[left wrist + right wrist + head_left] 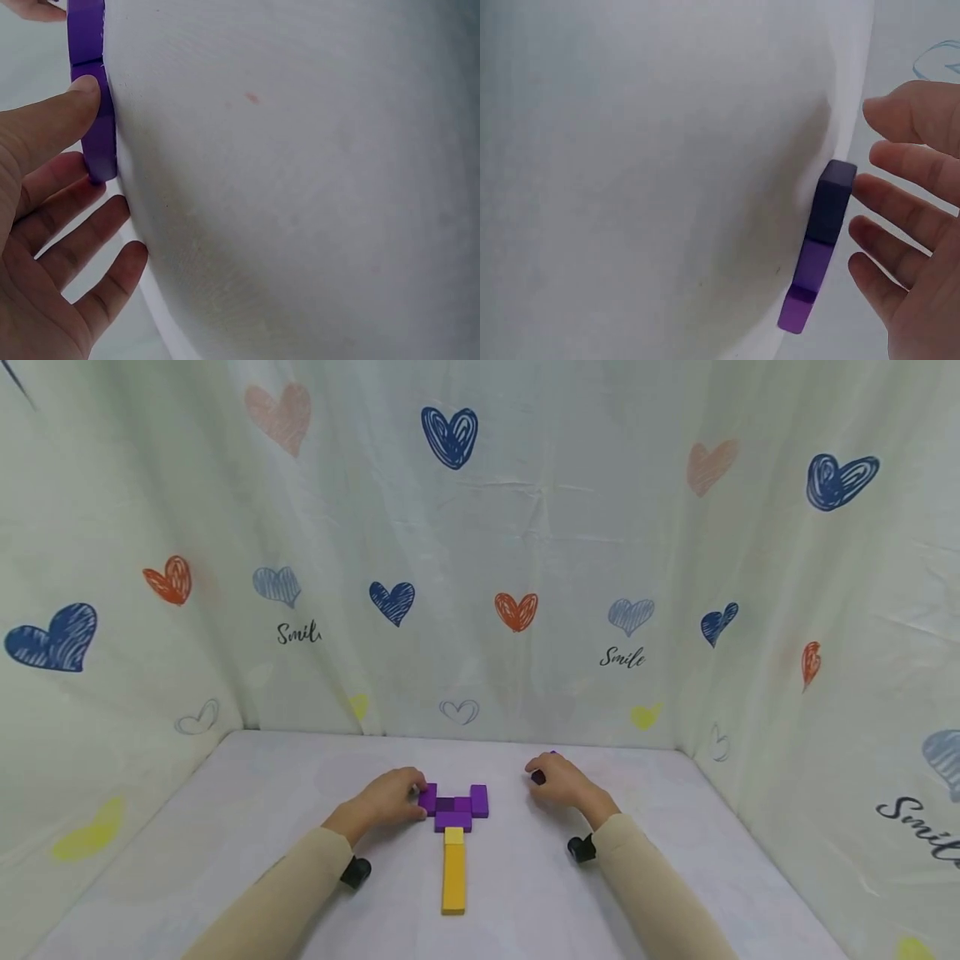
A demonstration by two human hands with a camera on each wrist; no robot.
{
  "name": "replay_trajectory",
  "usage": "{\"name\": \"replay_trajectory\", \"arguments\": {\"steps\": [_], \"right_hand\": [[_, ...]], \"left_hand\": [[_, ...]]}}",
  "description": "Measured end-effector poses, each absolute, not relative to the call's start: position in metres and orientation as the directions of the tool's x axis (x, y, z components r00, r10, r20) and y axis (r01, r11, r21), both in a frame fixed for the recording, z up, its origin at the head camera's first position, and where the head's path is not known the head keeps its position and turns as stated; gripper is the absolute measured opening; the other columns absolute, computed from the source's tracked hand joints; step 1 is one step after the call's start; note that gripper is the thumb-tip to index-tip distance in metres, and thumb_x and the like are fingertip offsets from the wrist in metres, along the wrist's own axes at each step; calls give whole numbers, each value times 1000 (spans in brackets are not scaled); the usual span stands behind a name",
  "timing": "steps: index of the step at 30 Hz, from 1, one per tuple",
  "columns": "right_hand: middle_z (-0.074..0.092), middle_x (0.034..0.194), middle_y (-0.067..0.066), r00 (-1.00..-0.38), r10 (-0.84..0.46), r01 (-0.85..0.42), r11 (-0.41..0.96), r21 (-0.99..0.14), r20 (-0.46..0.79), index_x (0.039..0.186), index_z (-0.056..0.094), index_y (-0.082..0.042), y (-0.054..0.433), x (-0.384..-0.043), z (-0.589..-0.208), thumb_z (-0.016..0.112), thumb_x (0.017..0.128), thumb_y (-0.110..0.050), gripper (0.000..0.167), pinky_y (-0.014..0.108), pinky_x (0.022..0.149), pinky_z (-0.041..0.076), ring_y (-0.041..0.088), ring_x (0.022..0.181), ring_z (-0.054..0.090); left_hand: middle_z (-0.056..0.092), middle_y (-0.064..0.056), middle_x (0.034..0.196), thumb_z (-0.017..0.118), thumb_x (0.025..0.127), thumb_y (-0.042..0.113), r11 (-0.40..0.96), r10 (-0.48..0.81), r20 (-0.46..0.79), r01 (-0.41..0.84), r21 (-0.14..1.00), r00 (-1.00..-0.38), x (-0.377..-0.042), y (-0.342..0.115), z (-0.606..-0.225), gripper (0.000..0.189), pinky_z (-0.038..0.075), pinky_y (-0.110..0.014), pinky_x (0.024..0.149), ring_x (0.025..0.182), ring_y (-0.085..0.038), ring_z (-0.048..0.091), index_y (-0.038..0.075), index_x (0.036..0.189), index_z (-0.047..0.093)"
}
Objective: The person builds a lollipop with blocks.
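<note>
My left hand [388,795] pinches a purple block [428,799] at the left end of a small purple group. In the left wrist view, its thumb lies along that purple block [97,142] and the other fingers spread behind and below. Farther right, my right hand [561,779] is beside a dark purple block [537,777]. The right wrist view has the dark block [829,214] in a row with lighter purple blocks [814,266]; the fingers are spread loosely, one fingertip right at the dark block's edge, the thumb apart from it.
Between the hands, another upright purple block [479,802] stands at the group's right and a flat purple block [453,822] at its front. A small yellow block [453,836] and a long yellow block [453,881] extend toward me. A heart-printed curtain [480,677] surrounds the white table [360,910].
</note>
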State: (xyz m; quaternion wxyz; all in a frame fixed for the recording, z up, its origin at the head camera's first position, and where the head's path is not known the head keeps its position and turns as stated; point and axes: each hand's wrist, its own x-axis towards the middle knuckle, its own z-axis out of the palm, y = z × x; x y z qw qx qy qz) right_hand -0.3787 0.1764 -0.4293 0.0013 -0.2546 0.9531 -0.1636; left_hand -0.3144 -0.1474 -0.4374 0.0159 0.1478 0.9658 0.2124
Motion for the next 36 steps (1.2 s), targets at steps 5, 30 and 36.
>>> {"name": "replay_trajectory", "arguments": {"steps": [5,30,36], "right_hand": [[63,114,11,-866,-490,-495,807,-322,103,114,66,-3,180,-379,-433,68,84,-8,30,44,100,42,29,112,56],[66,111,7,-866,-488,-496,811,-311,108,107,70,-7,181,-389,-435,71,82,-4,25,43,100,42,27,112,57],[67,111,7,-849,-518,-522,795,-308,103,108,70,-7,166,-391,-436,71,83,-7,24,42,99,43,26,112,58]], "left_hand": [[62,-5,106,80,78,23,862,299,46,291,415,-953,-313,-149,-440,36,46,-44,96,100,-24,57,9,107,64],[62,-3,105,79,78,24,867,299,50,293,403,-953,-314,-149,-439,35,46,-43,95,99,-23,57,10,106,64],[63,-4,104,80,77,23,864,300,50,293,409,-953,-313,-148,-438,35,46,-43,94,99,-24,57,10,106,64]]}}
